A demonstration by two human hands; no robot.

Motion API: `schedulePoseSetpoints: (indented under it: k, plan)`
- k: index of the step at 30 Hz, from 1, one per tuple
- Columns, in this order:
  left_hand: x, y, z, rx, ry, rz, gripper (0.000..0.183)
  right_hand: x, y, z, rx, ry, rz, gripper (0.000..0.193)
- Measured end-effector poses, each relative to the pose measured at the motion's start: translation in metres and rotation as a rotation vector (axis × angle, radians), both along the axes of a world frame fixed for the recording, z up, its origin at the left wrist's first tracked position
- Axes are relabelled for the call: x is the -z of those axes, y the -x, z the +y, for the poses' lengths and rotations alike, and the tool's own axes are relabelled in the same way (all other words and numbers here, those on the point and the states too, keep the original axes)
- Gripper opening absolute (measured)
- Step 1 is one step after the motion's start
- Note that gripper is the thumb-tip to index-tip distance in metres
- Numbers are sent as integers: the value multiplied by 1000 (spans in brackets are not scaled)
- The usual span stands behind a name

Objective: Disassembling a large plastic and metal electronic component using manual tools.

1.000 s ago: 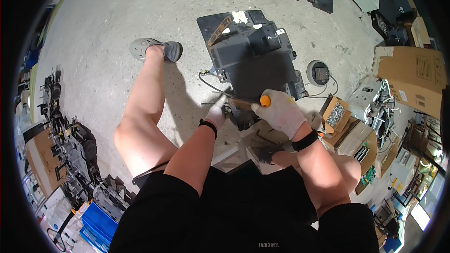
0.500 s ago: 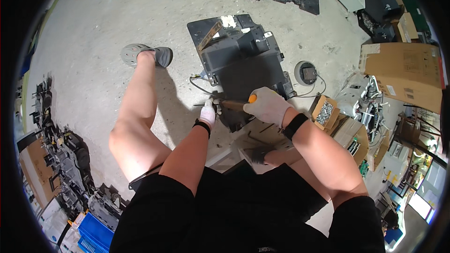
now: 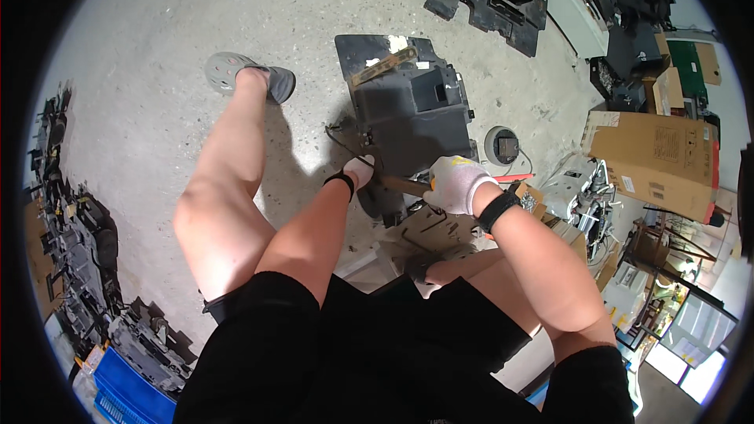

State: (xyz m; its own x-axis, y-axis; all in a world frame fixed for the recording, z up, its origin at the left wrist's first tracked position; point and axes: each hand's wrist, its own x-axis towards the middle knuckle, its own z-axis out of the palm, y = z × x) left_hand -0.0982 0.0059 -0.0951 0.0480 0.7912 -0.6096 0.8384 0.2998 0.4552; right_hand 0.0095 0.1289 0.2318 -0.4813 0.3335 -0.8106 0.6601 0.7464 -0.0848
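A large black moulded panel point(image 3: 412, 129) lies on the floor in front of me. A brown worn bar point(image 3: 383, 67) rests across its far part. My right hand point(image 3: 459, 184), in a white glove, is closed round a tool with a brown shaft point(image 3: 404, 185); the shaft points left toward my other hand, and its tip is hard to see. My gloved left hand point(image 3: 362, 170) is closed at the panel's near left edge, beside a thin dark cable point(image 3: 339, 138). What its fingers hold is hidden. A red rod-like piece point(image 3: 514, 178) shows just right of my right hand.
Hex keys point(image 3: 432, 224) lie on a board by my right foot. A round grey device point(image 3: 502, 146) with a cord sits right of the panel. Cartons point(image 3: 656, 157) and parts line the right side; dark mechanical assemblies point(image 3: 82, 259) line the left. Another black panel point(image 3: 499, 4) lies farther off.
The view has turned and shifted. The brown bar lies at a flatter angle across the panel. The red piece has come into sight by my right hand, which still grips the brown-shafted tool.
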Motion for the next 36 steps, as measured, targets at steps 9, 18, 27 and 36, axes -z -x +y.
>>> schedulePoseSetpoints:
  k: [9, 18, 27, 36]
  plan:
    - [-11, 11, 2, -445, 282, -360, 29, 7, -3, -2, -12, -10, 79, 29]
    - [-37, -24, -44, -1736, 330, -1168, 35, 12, -11, 1, -21, 9, 149, 31]
    - [-44, -18, -63, -1543, 207, -1116, 27, 35, -55, 29, 193, 122, 591, 60]
    - [-114, -3, -45, -1096, -513, -414, 43, 6, -98, 60, 519, 29, 944, 50]
